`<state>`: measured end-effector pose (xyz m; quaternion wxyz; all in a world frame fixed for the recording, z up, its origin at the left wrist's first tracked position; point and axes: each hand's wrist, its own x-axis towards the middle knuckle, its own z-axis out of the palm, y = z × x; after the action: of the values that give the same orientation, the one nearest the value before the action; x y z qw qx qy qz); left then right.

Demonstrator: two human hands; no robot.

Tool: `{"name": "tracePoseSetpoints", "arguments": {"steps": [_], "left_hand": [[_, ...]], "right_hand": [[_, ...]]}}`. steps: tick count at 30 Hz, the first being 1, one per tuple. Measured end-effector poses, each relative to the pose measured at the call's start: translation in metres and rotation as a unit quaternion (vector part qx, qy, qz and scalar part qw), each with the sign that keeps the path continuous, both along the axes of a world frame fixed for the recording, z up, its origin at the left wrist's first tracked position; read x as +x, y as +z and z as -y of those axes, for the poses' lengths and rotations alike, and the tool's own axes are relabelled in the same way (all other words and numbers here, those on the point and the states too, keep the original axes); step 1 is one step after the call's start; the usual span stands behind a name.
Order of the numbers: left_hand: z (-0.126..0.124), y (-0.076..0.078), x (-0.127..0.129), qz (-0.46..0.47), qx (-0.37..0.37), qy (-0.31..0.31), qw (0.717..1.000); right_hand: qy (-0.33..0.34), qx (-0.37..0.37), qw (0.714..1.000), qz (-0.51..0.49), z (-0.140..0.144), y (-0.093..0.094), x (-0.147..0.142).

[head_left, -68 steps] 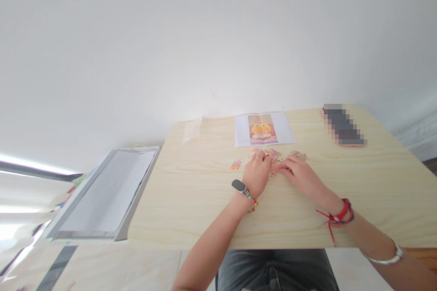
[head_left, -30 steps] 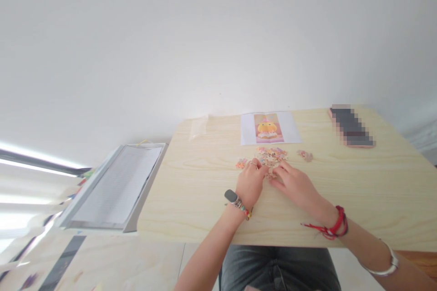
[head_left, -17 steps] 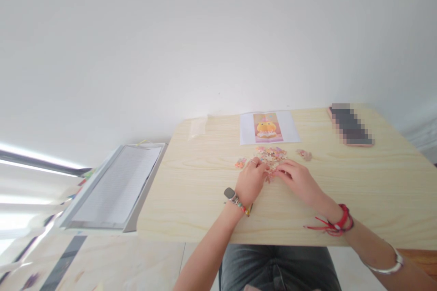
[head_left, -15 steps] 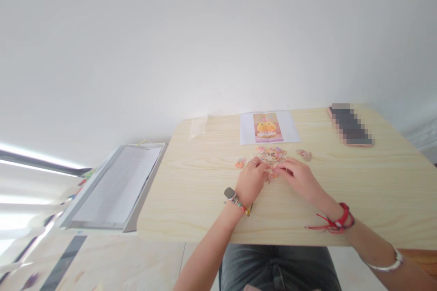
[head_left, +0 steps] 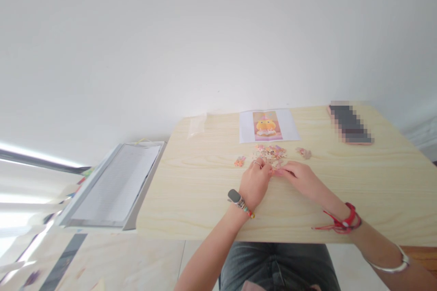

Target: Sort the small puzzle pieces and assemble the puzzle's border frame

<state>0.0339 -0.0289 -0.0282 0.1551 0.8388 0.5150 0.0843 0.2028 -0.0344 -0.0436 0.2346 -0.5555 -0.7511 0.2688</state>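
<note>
A heap of small pastel puzzle pieces [head_left: 271, 151] lies on the light wooden table [head_left: 191, 191], below a printed picture sheet [head_left: 268, 125] showing a yellow character. My left hand [head_left: 255, 181], with a ring and a wrist band, rests at the heap's near edge, fingertips pinched on pieces. My right hand [head_left: 300, 177], with a red cord at the wrist, meets it there, fingertips on the same pieces. Two smaller clusters lie apart: one left [head_left: 239, 161], one right [head_left: 303, 152].
A phone [head_left: 348, 124] lies at the table's far right. A clear plastic bag [head_left: 197, 125] lies at the far left corner. Left of the table stands a grey tray with a white sheet [head_left: 112, 186]. A white wall rises behind.
Both hands stayed together at the near edge of the heap, shifting slightly while their fingertips worked on pieces. The view drifted a little.
</note>
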Motion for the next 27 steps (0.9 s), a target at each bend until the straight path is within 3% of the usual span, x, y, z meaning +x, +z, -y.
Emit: {"name": "tracePoseSetpoints", "arguments": {"steps": [9,15,20,27], "left_hand": [[0.006,-0.001,0.005,-0.017,0.014,-0.021,1.0],[0.009,-0.006,0.008,-0.013,0.017,-0.035,0.999],[0.007,-0.007,0.016,-0.021,0.007,-0.052,0.998],[0.002,-0.003,0.022,-0.018,0.021,-0.075,0.997]], "right_hand": [[-0.054,0.071,0.98,0.178,0.015,-0.001,0.011],[0.019,0.081,0.984,0.158,0.023,-0.006,0.019],[0.0,0.087,0.984,0.157,0.024,-0.012,0.014],[0.003,0.063,0.995,0.081,0.022,-0.014,0.019]]}}
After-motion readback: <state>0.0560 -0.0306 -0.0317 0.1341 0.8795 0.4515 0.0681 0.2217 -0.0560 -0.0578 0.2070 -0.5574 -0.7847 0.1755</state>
